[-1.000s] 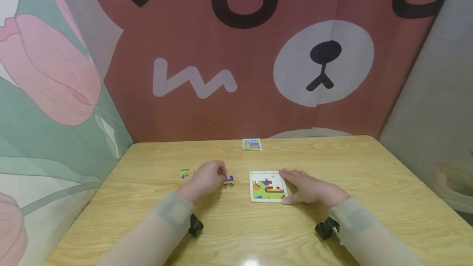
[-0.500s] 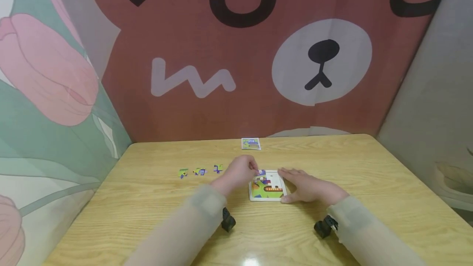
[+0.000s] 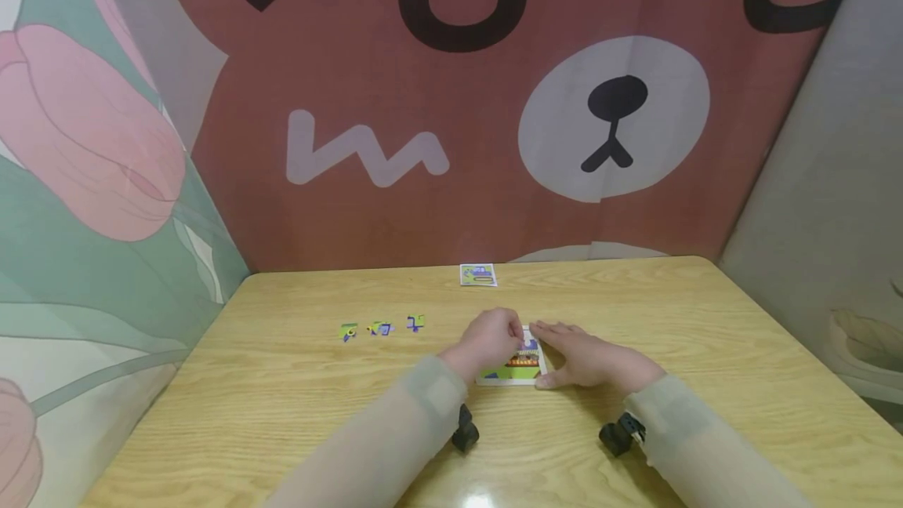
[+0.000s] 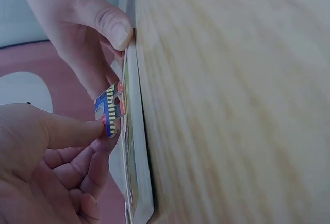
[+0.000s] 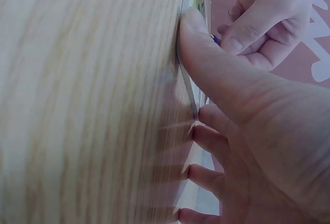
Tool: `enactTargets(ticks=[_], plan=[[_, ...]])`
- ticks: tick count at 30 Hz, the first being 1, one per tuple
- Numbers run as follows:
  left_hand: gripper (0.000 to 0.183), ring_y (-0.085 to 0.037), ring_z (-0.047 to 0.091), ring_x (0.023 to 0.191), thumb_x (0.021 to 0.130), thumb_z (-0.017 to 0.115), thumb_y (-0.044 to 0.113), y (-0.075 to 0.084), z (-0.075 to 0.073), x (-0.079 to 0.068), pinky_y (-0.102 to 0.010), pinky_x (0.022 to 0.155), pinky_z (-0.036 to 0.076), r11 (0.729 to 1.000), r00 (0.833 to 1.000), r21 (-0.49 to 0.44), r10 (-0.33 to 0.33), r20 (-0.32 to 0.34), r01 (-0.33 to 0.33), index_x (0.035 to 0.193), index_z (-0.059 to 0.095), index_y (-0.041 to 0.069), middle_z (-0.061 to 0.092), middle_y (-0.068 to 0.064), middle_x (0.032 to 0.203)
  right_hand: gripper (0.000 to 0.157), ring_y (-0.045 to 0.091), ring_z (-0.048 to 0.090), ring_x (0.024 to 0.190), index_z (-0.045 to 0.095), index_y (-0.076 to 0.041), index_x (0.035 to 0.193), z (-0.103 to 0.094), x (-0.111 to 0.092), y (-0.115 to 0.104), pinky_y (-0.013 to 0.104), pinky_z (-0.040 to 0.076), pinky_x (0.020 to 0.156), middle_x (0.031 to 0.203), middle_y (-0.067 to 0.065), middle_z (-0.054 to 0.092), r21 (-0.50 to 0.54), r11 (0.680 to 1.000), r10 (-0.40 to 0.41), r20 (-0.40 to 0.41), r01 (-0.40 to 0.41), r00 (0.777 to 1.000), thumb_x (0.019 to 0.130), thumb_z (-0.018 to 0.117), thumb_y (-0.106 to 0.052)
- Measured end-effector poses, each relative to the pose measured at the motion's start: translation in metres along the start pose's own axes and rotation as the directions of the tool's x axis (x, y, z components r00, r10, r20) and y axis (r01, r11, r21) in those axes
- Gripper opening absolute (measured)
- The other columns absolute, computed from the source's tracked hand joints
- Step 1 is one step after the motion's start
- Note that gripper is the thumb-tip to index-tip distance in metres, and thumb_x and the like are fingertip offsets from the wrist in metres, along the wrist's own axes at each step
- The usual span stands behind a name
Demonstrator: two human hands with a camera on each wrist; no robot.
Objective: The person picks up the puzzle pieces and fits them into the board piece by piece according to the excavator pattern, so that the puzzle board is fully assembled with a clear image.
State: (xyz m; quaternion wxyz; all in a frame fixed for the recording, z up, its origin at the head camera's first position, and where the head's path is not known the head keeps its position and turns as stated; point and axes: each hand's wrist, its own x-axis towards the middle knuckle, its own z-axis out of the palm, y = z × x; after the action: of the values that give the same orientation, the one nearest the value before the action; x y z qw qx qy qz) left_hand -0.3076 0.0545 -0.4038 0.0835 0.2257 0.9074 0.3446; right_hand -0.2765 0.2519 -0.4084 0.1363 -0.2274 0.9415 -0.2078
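The puzzle piece (image 4: 110,111), blue with yellow stripes and notched edges, sits pinched between thumb and fingertips of your left hand (image 3: 491,342), held just over the upper part of the puzzle tray (image 3: 524,372). Judging by its look it's thin, stiff and very light, so it likely needs only a fingertip pinch on the flat faces near one edge, leaving the notched end free to drop into the tray; squeeze too hard and it could flip out. The tray itself looks like a flat rigid board with a white rim, light enough to slide on the smooth bench (image 3: 705,351). Your right hand (image 3: 592,359) lies spread on the tray's right side, thumb (image 5: 198,53) pressed against its near edge, fingers straight, pinning it in place. Left of the tray, three loose pieces (image 3: 381,328) lie in a row on the bench, well apart from the tray. Beyond the tray, near the bench's far edge, lies a small picture card (image 3: 478,275). Behind that, a bear-face backdrop (image 3: 614,116).
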Motion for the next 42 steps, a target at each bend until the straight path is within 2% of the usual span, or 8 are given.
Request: enactTargets(ticks=[5, 9, 17, 24, 29, 35, 42], plan=[[0.015, -0.012, 0.053, 0.071, 0.091, 0.07, 0.011, 0.0028, -0.0001, -0.0003, -0.027, 0.065, 0.044, 0.999, 1.0, 0.037, -0.015, -0.008, 0.015, 0.079, 0.061, 0.012, 0.057, 0.004, 0.076, 0.095, 0.049, 0.02, 0.141, 0.029, -0.001, 0.153, -0.0003, 0.0, -0.0004, 0.063, 0.021, 0.109, 0.157, 0.021, 0.027, 0.0, 1.0, 0.005, -0.003, -0.005, 1.0, 0.084, 0.073, -0.049], [0.015, -0.012, 0.053, 0.071, 0.09, 0.07, 0.01, 0.0037, -0.0003, 0.0015, -0.027, 0.066, 0.045, 0.996, 1.0, 0.086, -0.001, -0.012, 0.002, 0.078, 0.061, 0.012, 0.057, 0.005, 0.075, 0.095, 0.049, 0.021, 0.141, 0.029, -0.001, 0.153, -0.0008, -0.0002, -0.0008, 0.064, 0.021, 0.108, 0.156, 0.022, 0.027, 0.001, 1.0, 0.004, -0.008, -0.004, 1.0, 0.084, 0.074, -0.048], [0.016, -0.012, 0.053, 0.07, 0.092, 0.067, 0.009, 0.0056, 0.0002, 0.0054, -0.026, 0.065, 0.044, 0.991, 1.0, 0.133, -0.001, 0.013, -0.001, 0.078, 0.06, 0.014, 0.058, 0.005, 0.076, 0.094, 0.05, 0.021, 0.14, 0.03, 0.0, 0.153, -0.0017, -0.0005, -0.0012, 0.063, 0.021, 0.109, 0.156, 0.023, 0.028, 0.0, 1.0, -0.002, -0.01, 0.002, 1.0, 0.084, 0.074, -0.047], [0.018, -0.013, 0.053, 0.068, 0.09, 0.069, 0.011, 0.0043, 0.0008, 0.0064, -0.027, 0.063, 0.043, 0.987, 0.999, 0.163, -0.01, 0.031, 0.004, 0.075, 0.059, 0.014, 0.058, 0.004, 0.073, 0.094, 0.05, 0.02, 0.14, 0.029, 0.0, 0.153, -0.0022, -0.0015, -0.0019, 0.064, 0.021, 0.108, 0.156, 0.023, 0.027, 0.011, 1.0, -0.004, -0.007, 0.004, 1.0, 0.085, 0.074, -0.046], [0.018, -0.013, 0.053, 0.067, 0.089, 0.07, 0.012, 0.0055, 0.0024, 0.0069, -0.027, 0.065, 0.043, 0.975, 0.999, 0.22, -0.023, 0.037, 0.014, 0.076, 0.058, 0.014, 0.057, 0.005, 0.072, 0.094, 0.051, 0.021, 0.14, 0.03, 0.0, 0.153, -0.0019, -0.0021, -0.0023, 0.064, 0.02, 0.108, 0.156, 0.023, 0.027, 0.009, 1.0, -0.005, -0.012, 0.005, 1.0, 0.084, 0.074, -0.046], [0.015, -0.012, 0.052, 0.07, 0.085, 0.073, 0.012, 0.0078, 0.0052, 0.0058, -0.029, 0.071, 0.042, 0.948, 0.999, 0.316, 0.024, 0.044, -0.036, 0.077, 0.061, 0.016, 0.057, 0.007, 0.074, 0.094, 0.05, 0.021, 0.14, 0.031, 0.0, 0.152, -0.0014, -0.003, -0.003, 0.064, 0.02, 0.108, 0.156, 0.022, 0.028, -0.002, 1.0, 0.006, -0.017, -0.006, 1.0, 0.084, 0.074, -0.047], [0.013, -0.01, 0.056, 0.083, 0.086, 0.071, 0.011, 0.0074, 0.0055, 0.0027, -0.032, 0.083, 0.045, 0.94, 0.997, 0.334, 0.047, 0.055, -0.063, 0.077, 0.068, 0.02, 0.061, 0.011, 0.083, 0.092, 0.051, 0.021, 0.139, 0.032, 0.001, 0.152, -0.0015, -0.0028, -0.0043, 0.065, 0.021, 0.107, 0.156, 0.023, 0.028, 0.002, 1.0, -0.003, -0.017, 0.003, 1.0, 0.084, 0.074, -0.046]])
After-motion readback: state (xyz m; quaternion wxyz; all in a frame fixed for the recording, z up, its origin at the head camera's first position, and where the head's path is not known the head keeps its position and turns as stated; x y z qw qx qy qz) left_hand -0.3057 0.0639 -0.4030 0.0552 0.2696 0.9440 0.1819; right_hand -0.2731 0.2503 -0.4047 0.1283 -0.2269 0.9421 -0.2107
